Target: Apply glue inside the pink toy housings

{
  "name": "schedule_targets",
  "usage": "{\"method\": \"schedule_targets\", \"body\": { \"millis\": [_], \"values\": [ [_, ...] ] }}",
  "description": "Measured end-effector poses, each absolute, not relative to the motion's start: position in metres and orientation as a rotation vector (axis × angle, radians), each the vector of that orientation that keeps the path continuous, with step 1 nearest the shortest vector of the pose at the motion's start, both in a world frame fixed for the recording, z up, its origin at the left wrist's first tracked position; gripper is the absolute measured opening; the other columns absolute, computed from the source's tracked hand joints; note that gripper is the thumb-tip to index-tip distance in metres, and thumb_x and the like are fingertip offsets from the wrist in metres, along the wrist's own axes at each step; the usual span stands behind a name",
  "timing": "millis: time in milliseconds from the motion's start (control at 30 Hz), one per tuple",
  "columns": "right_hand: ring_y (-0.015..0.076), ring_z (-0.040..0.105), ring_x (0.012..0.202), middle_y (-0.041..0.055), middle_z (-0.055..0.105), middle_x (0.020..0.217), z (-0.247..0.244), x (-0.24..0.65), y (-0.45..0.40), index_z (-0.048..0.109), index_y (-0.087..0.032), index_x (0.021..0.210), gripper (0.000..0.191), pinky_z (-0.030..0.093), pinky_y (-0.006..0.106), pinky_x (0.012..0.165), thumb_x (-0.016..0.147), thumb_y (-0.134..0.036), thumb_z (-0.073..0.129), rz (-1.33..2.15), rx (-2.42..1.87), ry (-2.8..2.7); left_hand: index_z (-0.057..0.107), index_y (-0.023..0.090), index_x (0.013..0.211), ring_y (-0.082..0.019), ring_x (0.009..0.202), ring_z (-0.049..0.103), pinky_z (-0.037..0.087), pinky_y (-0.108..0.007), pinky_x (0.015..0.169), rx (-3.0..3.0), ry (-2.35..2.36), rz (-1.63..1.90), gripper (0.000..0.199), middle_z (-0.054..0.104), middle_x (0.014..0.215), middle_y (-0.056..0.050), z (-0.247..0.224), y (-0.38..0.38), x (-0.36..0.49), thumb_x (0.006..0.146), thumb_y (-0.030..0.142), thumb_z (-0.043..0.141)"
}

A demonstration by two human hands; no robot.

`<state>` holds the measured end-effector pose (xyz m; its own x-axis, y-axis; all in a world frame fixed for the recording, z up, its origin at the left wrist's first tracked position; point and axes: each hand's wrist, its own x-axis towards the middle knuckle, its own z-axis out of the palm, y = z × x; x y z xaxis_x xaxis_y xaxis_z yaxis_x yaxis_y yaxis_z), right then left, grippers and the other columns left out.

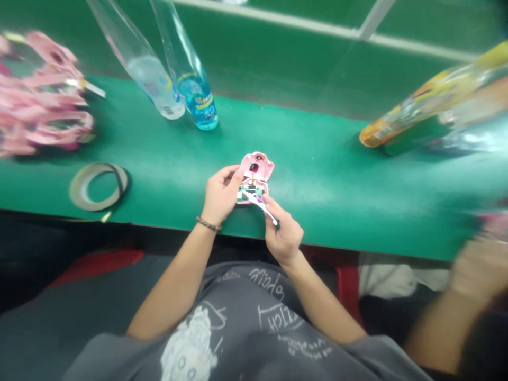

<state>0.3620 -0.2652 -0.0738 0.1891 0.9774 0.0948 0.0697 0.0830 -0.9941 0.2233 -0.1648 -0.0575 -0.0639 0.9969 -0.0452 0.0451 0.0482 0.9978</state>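
My left hand (222, 194) grips the left side of an opened pink plastic casing (265, 168), its thumb and fingers closed at the edge. The upper half of the casing has two dark round openings. In the lower half, a green circuit board (239, 194) shows, with a thin wire between the halves. My right hand (284, 233) is closed around a slim white tool with purple marks (270, 215). The tool's far end lies over the circuit board; whether it touches is not clear.
A pile of pink plastic parts (43, 106) is at the left, with a tape roll (79, 190) before it. Two bottles (159, 95) (200, 106) stand behind. A yellow-orange package (413, 111) is at the back right. Another person's blurred hand (480, 264) shows at right.
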Motion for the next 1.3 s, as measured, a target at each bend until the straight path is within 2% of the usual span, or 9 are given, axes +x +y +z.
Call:
{"method": "schedule_targets", "body": {
  "millis": [167, 300, 400, 900, 1100, 1300],
  "values": [
    [0.0252, 0.062, 0.123, -0.0011, 0.066, 0.129, -0.073, 0.357, -0.267, 0.063, -0.036, 0.12, 0.031, 0.048, 0.045, 0.114, 0.091, -0.024, 0.059, 0.706, -1.378, -1.215, 0.072, 0.014, 0.108, -0.019, 0.087, 0.069, 0.055, -0.028, 0.079, 1.112, 1.227, 1.174, 0.035, 0.074, 0.1, -0.009, -0.064, -0.164, 0.219, 0.081, 0.036, 0.073],
    [0.0245, 0.067, 0.114, 0.0062, 0.069, 0.124, -0.076, 0.353, -0.262, 0.059, -0.028, 0.122, 0.028, 0.06, 0.041, 0.098, 0.094, -0.023, 0.054, 0.411, -1.421, -1.39, 0.071, 0.013, 0.109, -0.018, 0.087, 0.07, 0.056, -0.027, 0.079, 1.067, 1.214, 1.181, 0.034, 0.074, 0.101, -0.009, -0.069, -0.163, 0.219, 0.08, 0.032, 0.074],
    [0.0227, 0.071, 0.107, 0.0084, 0.071, 0.12, -0.077, 0.352, -0.258, 0.057, -0.023, 0.123, 0.029, 0.063, 0.036, 0.089, 0.095, -0.018, 0.053, 0.192, -1.394, -1.488, 0.071, 0.014, 0.108, -0.017, 0.086, 0.07, 0.056, -0.025, 0.077, 1.061, 1.208, 1.188, 0.033, 0.074, 0.099, -0.008, -0.071, -0.162, 0.22, 0.08, 0.031, 0.074],
    [0.0202, 0.071, 0.106, 0.0106, 0.073, 0.116, -0.075, 0.35, -0.254, 0.058, -0.015, 0.12, 0.027, 0.063, 0.029, 0.089, 0.094, -0.012, 0.055, 0.052, -1.355, -1.57, 0.07, 0.014, 0.105, -0.015, 0.084, 0.07, 0.056, -0.023, 0.075, 1.077, 1.202, 1.219, 0.027, 0.075, 0.098, -0.007, -0.073, -0.162, 0.222, 0.081, 0.026, 0.072],
    [0.0195, 0.072, 0.103, 0.007, 0.072, 0.118, -0.078, 0.35, -0.254, 0.057, -0.02, 0.128, 0.032, 0.064, 0.03, 0.088, 0.096, -0.016, 0.053, 0.011, -1.402, -1.579, 0.07, 0.014, 0.106, -0.015, 0.082, 0.07, 0.056, -0.023, 0.072, 1.091, 1.218, 1.203, 0.027, 0.075, 0.095, -0.006, -0.074, -0.162, 0.221, 0.081, 0.026, 0.071],
    [0.0185, 0.068, 0.112, 0.0051, 0.069, 0.125, -0.083, 0.35, -0.255, 0.052, -0.023, 0.138, 0.042, 0.06, 0.03, 0.096, 0.097, -0.015, 0.049, 0.062, -1.324, -1.56, 0.07, 0.014, 0.104, -0.015, 0.08, 0.07, 0.057, -0.025, 0.073, 1.102, 1.238, 1.193, 0.026, 0.075, 0.095, -0.007, -0.073, -0.162, 0.221, 0.08, 0.026, 0.071]
  ]
}}
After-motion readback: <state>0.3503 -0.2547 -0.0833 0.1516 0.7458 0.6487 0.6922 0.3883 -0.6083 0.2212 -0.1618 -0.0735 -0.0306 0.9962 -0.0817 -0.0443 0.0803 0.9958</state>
